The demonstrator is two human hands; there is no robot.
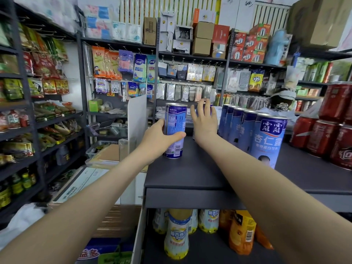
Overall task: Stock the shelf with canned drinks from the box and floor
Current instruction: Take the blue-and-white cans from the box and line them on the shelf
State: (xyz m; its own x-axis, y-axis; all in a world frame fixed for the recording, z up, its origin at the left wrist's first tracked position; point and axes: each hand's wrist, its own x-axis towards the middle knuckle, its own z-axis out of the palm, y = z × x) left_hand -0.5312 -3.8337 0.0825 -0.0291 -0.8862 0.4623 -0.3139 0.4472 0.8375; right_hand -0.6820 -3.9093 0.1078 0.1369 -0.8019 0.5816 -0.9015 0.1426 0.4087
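Observation:
A dark shelf top [190,172] carries a row of several blue cans [266,138] running back from the front right. My left hand [160,140] grips a tall blue can [176,119] that stands upright on the shelf at the left. Farther back, my right hand [204,119] wraps round a second blue can [203,107], mostly hidden behind the fingers, just left of the row's far end.
Red cans [327,130] are stacked on the shelf at the right. Bottled drinks [177,237] stand on the shelf below. Racks of snacks line the left side, hanging goods the back wall. A white panel [137,119] and cardboard boxes [106,155] sit left of the shelf.

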